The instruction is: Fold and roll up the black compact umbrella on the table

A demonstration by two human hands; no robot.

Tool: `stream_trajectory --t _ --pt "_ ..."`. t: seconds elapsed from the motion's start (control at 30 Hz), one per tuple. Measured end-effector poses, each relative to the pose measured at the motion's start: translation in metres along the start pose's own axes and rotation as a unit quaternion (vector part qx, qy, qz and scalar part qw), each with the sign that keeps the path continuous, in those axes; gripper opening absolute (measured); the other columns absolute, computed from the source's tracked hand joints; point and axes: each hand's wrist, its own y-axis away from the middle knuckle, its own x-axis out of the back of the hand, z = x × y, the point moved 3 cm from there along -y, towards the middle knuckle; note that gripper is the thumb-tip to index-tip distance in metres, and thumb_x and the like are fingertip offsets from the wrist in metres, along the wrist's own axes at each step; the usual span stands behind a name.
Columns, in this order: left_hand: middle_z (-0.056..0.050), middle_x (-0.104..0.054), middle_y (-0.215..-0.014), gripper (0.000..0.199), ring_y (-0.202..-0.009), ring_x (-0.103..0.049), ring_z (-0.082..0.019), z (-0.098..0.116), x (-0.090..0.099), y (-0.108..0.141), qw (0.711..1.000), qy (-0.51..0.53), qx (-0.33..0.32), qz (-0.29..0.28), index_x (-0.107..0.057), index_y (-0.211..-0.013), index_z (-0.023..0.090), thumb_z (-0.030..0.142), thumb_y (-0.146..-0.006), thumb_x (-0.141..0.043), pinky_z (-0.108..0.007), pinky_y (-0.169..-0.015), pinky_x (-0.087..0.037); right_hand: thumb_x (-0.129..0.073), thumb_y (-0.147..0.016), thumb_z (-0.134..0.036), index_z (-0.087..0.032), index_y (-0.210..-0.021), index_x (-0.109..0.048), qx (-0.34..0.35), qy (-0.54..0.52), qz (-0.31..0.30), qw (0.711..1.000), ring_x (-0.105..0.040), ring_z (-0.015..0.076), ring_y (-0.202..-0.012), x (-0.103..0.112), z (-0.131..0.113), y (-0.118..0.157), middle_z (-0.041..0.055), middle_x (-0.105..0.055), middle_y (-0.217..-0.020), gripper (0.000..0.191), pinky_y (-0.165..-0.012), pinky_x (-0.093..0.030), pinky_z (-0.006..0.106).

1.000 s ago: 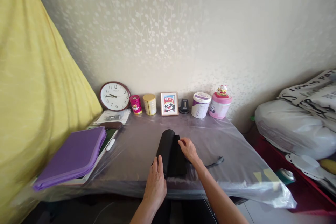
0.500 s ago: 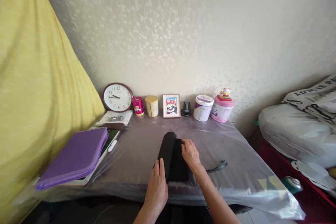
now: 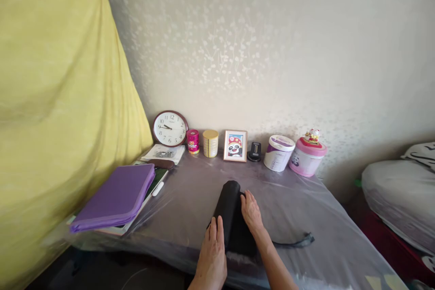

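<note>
A black cloth roll [image 3: 227, 210], partly rolled up, lies near the table's front edge. Its unrolled flat part sits to the right, and a dark tie strap [image 3: 295, 242] trails from it across the table. My left hand [image 3: 214, 247] holds the near left side of the roll, its fingers fairly straight along the cloth and the thumb hidden. My right hand [image 3: 251, 212] is closed at the upper right edge, fingertips against the roll and palm over the flat part.
A purple zip folder [image 3: 113, 197] lies on books at the left, beside a white marker [image 3: 158, 189]. Along the wall stand a clock [image 3: 170, 128], several tins, a framed panda picture [image 3: 235, 146] and a black gadget [image 3: 254, 151]. Clear plastic covers the table [image 3: 190, 204].
My view has swung left, so everything sits further right and lower. My right hand's fingers have come closer to the roll; the left stays on its side.
</note>
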Motion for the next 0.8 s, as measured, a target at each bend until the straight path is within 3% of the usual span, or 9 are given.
stream_trajectory --t 0.13,0.37,0.53,0.7,0.8 --pt "-0.016 -0.016 -0.147 0.083 -0.132 -0.027 -0.026 0.002 -0.002 -0.002 1.0 -0.008 0.014 -0.005 -0.01 -0.141 0.011 -0.008 -0.063 -0.032 -0.037 -0.105 -0.03 -0.032 -0.089 -0.034 -0.005 -0.126 -0.044 0.042 -0.022 0.013 0.999 -0.043 0.0275 -0.123 -0.01 -0.019 0.01 0.0212 -0.05 -0.128 0.049 -0.101 -0.035 0.041" --pt "-0.02 -0.022 -0.145 0.086 -0.128 -0.034 -0.031 -0.004 -0.027 -0.008 0.997 -0.032 -0.002 0.068 -0.014 -0.14 0.01 -0.003 -0.061 -0.047 -0.039 -0.101 -0.036 -0.035 -0.088 -0.036 0.007 -0.136 -0.023 -0.055 0.049 -0.04 0.996 -0.041 0.0348 -0.123 -0.013 -0.066 0.014 0.0308 -0.031 -0.138 0.066 -0.095 -0.038 0.042" --pt "-0.019 -0.03 -0.142 0.081 -0.124 -0.039 -0.03 -0.007 -0.037 -0.013 0.991 -0.043 -0.017 0.124 -0.02 -0.139 0.011 0.002 -0.065 -0.05 -0.036 -0.097 -0.041 -0.038 -0.086 -0.033 0.0 -0.14 -0.019 -0.097 0.094 -0.061 0.989 -0.038 0.0364 -0.123 -0.008 -0.084 0.007 0.0284 -0.024 -0.142 0.066 -0.089 -0.041 0.044" --pt "-0.015 -0.038 -0.138 0.067 -0.119 -0.046 -0.027 -0.004 -0.047 -0.017 0.981 -0.075 0.037 0.173 -0.031 -0.135 0.015 0.002 -0.071 -0.048 -0.033 -0.093 -0.045 -0.045 -0.081 -0.029 -0.004 -0.14 -0.022 -0.102 0.117 -0.055 0.986 -0.034 0.0376 -0.125 -0.007 -0.093 0.004 0.0265 -0.021 -0.143 0.068 -0.087 -0.042 0.045" --pt "-0.014 -0.045 -0.134 0.06 -0.114 -0.051 -0.025 0.0 -0.055 -0.013 0.974 -0.09 0.038 0.206 -0.036 -0.133 0.018 0.001 -0.076 -0.042 -0.031 -0.088 -0.048 -0.045 -0.081 -0.027 -0.004 -0.141 -0.021 -0.097 0.121 -0.064 0.986 -0.031 0.0364 -0.127 -0.005 -0.096 0.009 0.0257 -0.02 -0.144 0.068 -0.086 -0.043 0.044"
